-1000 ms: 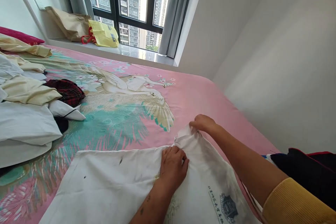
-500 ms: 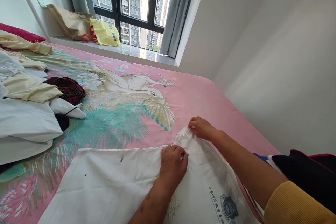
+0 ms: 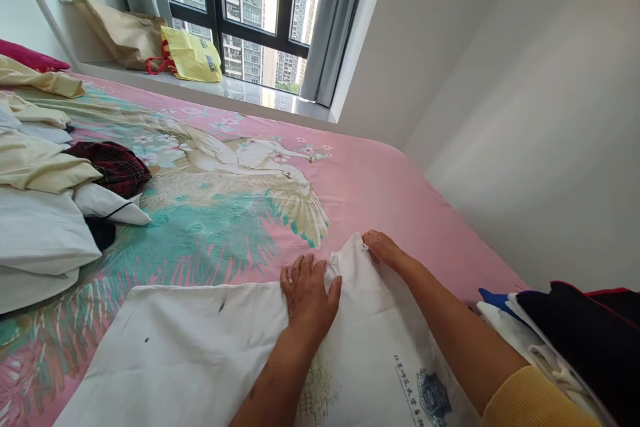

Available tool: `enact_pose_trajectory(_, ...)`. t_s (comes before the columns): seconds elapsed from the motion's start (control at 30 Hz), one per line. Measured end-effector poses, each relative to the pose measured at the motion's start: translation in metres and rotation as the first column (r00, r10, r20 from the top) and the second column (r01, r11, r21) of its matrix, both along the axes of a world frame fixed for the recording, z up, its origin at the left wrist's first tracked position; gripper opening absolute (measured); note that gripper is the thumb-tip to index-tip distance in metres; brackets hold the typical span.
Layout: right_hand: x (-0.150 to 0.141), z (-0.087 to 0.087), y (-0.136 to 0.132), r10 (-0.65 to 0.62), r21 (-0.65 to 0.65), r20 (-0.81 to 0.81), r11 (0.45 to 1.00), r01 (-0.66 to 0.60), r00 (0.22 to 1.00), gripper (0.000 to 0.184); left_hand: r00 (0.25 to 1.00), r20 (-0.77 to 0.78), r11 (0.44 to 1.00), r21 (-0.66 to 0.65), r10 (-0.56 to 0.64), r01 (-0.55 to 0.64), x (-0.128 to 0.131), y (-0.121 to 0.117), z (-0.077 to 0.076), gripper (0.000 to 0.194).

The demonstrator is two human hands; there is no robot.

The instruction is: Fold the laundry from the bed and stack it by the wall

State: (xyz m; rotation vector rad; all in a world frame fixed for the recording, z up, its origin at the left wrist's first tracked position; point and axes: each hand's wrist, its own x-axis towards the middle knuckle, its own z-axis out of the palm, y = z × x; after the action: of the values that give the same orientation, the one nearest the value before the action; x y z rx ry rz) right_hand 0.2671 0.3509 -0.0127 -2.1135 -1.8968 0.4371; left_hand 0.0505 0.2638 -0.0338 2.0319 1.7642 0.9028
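The white cloth (image 3: 190, 353) is laid out but creased around the spread left hand (image 3: 309, 300); its far edge is pinched by the right hand (image 3: 386, 251).

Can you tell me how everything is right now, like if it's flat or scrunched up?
White cloth: laid out, a bit wrinkled
Left hand: open, palm down on the cloth
Right hand: closed on the cloth's edge
Bedsheet: spread out
Plaid cloth: bunched up
Black cloth: stacked on others
Brown bag: creased, slumped
Curtains: pulled aside
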Motion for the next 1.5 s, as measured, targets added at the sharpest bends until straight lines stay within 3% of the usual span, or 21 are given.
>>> enact_pose_trajectory(0.1, 0.003, -0.004, -0.006, 0.000, -0.023, -0.164, 1.000, -0.004, 0.987, 0.018, 0.996, 0.029, 0.997, -0.010, -0.080, 0.080, -0.003, 0.003, 0.003, 0.018)
enact_pose_trajectory(0.2, 0.002, -0.008, -0.014, -0.008, 0.078, -0.282, 0.996, 0.031, 0.960, 0.021, 0.989, 0.105, 0.994, -0.022, -0.109, 0.111, -0.003, 0.005, 0.006, 0.006)
enact_pose_trajectory(0.3, -0.002, -0.017, -0.019, -0.073, 0.209, -0.366, 0.965, 0.158, 0.928, 0.027, 0.989, 0.131, 0.997, -0.042, -0.065, 0.071, -0.003, 0.006, 0.007, 0.012)
enact_pose_trajectory(0.37, -0.004, -0.024, -0.017, -0.129, 0.228, -0.380, 0.947, 0.228, 0.916, 0.030, 0.993, 0.116, 0.999, -0.043, -0.022, 0.028, -0.002, 0.006, 0.007, 0.016)
enact_pose_trajectory(0.53, 0.006, -0.022, 0.001, -0.118, 0.075, -0.372, 0.985, 0.156, 0.921, 0.034, 0.995, 0.103, 0.999, -0.042, -0.008, 0.012, -0.002, 0.006, 0.008, 0.017)
enact_pose_trajectory(0.63, 0.009, -0.017, 0.007, -0.088, -0.038, -0.340, 0.996, 0.080, 0.936, 0.023, 0.995, 0.101, 0.999, -0.037, -0.018, 0.022, -0.002, 0.006, 0.009, 0.016)
enact_pose_trajectory(0.7, 0.005, -0.019, 0.006, -0.077, -0.036, -0.323, 0.997, 0.069, 0.943, 0.019, 0.995, 0.098, 0.999, -0.033, -0.018, 0.021, -0.002, 0.006, 0.008, 0.016)
enact_pose_trajectory(0.9, -0.017, -0.032, -0.010, -0.088, 0.281, -0.216, 0.948, 0.148, 0.972, 0.033, 0.997, 0.071, 1.000, -0.021, 0.015, -0.013, -0.002, 0.007, 0.005, 0.017)
enact_pose_trajectory(1.03, -0.022, -0.027, -0.009, -0.074, 0.273, -0.110, 0.957, 0.102, 0.991, 0.033, 0.999, 0.047, 0.999, -0.035, 0.026, -0.024, -0.002, 0.008, 0.006, 0.017)
enact_pose_trajectory(1.3, -0.014, -0.022, 0.008, -0.093, 0.190, -0.104, 0.975, 0.111, 0.990, 0.025, 0.997, 0.077, 0.999, -0.023, 0.029, -0.027, -0.002, 0.010, 0.003, 0.016)
enact_pose_trajectory(1.4, -0.019, -0.012, 0.014, -0.140, 0.145, -0.114, 0.977, 0.156, 0.983, 0.026, 0.986, 0.157, 0.998, 0.007, 0.065, -0.066, -0.002, 0.011, 0.003, 0.019)
enact_pose_trajectory(1.5, -0.041, 0.008, -0.012, -0.112, 0.260, -0.181, 0.952, 0.158, 0.977, 0.033, 0.946, 0.322, 0.984, 0.157, 0.026, -0.081, -0.004, 0.008, 0.009, 0.018)
